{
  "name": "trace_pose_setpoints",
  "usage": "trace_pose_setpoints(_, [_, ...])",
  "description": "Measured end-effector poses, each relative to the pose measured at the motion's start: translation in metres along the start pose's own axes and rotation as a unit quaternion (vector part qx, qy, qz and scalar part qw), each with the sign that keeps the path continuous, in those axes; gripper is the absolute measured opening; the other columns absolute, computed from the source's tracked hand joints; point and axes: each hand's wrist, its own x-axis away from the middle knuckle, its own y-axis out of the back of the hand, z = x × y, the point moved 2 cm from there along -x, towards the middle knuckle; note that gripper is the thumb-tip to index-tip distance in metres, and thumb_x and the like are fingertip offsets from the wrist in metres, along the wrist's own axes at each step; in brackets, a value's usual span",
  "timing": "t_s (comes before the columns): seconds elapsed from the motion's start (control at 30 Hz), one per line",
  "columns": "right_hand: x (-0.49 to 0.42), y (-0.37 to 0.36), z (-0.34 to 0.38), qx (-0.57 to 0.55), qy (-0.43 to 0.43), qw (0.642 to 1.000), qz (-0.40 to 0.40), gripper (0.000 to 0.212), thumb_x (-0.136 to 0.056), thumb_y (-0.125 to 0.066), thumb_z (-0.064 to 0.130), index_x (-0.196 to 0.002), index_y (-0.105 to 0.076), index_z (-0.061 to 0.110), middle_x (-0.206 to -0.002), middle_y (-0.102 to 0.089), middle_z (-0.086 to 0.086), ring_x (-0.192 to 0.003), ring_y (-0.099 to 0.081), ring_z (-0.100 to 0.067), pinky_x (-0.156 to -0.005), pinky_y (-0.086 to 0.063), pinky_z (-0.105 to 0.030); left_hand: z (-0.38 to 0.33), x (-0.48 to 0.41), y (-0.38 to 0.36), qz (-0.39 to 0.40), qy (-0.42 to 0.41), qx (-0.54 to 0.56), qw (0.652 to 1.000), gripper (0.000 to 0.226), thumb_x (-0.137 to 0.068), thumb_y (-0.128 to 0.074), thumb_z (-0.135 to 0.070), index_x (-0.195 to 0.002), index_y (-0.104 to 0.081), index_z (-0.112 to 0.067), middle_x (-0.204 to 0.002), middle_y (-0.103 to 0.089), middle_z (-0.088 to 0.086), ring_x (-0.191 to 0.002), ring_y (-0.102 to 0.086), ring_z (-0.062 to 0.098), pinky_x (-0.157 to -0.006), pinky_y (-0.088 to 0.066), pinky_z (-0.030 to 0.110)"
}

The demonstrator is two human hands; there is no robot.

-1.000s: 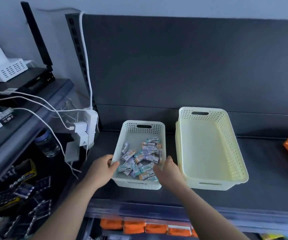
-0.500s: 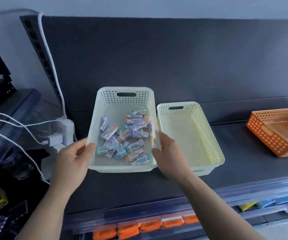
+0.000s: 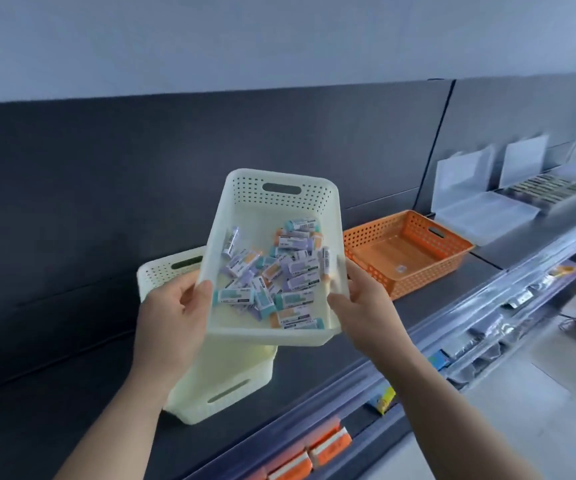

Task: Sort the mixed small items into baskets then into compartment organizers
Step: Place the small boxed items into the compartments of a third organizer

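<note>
Both hands share the grip: the left hand (image 3: 172, 317) curls round the white basket (image 3: 276, 199) at its 9 o'clock wall, the right hand (image 3: 362, 299) round the 3 o'clock wall. The basket is held clear of the shelf (image 3: 54, 393), partly over the yellow basket (image 3: 210, 386), with the orange basket (image 3: 428, 275) at 3 o'clock. Its thin perforated plastic looks light and slightly flexible. The loose packets (image 3: 279, 271) would probably slide if it tilts, so holding opposite walls suits it. Half a second ago it was lower, beside the yellow basket.
</note>
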Motion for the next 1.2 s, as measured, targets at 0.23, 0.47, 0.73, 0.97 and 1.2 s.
trace_pose_setpoints(0.23, [-0.043, 0.168, -0.068, -0.076, -0.052, 0.996, 0.008, 0.058, -0.094, -0.050, 0.001, -0.118, -0.040, 0.053, -0.097, -0.072, 0.003, -0.081, -0.072, -0.009, -0.064, -0.057, -0.026, -0.057, -0.026, -0.183, 0.068, 0.004, 0.058, 0.996, 0.021, -0.094, -0.053, -0.015, -0.076, -0.064, -0.018, -0.070, -0.065, -0.004, -0.065, -0.055, 0.017, -0.059, -0.043, 0.030])
trace_pose_setpoints(0.47, [-0.094, 0.307, -0.130, -0.076, -0.078, 0.993, -0.035, 0.041, -0.096, -0.051, 0.010, -0.123, -0.042, 0.040, -0.086, -0.074, 0.000, -0.075, -0.072, -0.011, -0.058, -0.057, -0.024, -0.108, -0.045, -0.339, 0.137, 0.032, 0.117, 0.983, 0.023, -0.095, -0.055, -0.014, -0.093, -0.070, -0.030, -0.086, -0.072, -0.009, -0.081, -0.068, 0.011, -0.069, -0.055, 0.034])
trace_pose_setpoints(0.73, [-0.185, 0.421, -0.200, -0.049, -0.121, 0.989, -0.068, 0.050, -0.093, -0.058, 0.022, -0.130, -0.039, 0.049, -0.098, -0.072, -0.002, -0.090, -0.071, -0.027, -0.082, -0.056, -0.051, -0.138, -0.105, -0.480, 0.173, 0.018, 0.127, 0.977, 0.023, -0.096, -0.055, -0.014, -0.115, -0.068, -0.013, -0.098, -0.071, -0.005, -0.091, -0.068, 0.013, -0.077, -0.057, 0.037])
trace_pose_setpoints(0.97, [-0.279, 0.502, -0.238, -0.067, -0.146, 0.985, -0.064, 0.041, -0.093, -0.058, 0.023, -0.122, -0.037, 0.044, -0.102, -0.070, -0.009, -0.088, -0.072, -0.025, -0.081, -0.058, -0.046, -0.160, -0.173, -0.585, 0.192, 0.041, 0.148, 0.969, 0.021, -0.095, -0.056, -0.012, -0.098, -0.070, -0.028, -0.091, -0.073, -0.011, -0.088, -0.070, 0.012, -0.079, -0.058, 0.041])
trace_pose_setpoints(1.2, [-0.346, 0.531, -0.269, -0.059, -0.146, 0.988, -0.012, 0.044, -0.093, -0.055, 0.020, -0.121, -0.036, 0.048, -0.105, -0.068, -0.010, -0.086, -0.071, -0.026, -0.075, -0.060, -0.044, -0.155, -0.193, -0.629, 0.156, 0.123, 0.133, 0.971, 0.020, -0.094, -0.058, -0.016, -0.110, -0.069, -0.018, -0.098, -0.072, -0.006, -0.096, -0.067, 0.016, -0.084, -0.056, 0.038])
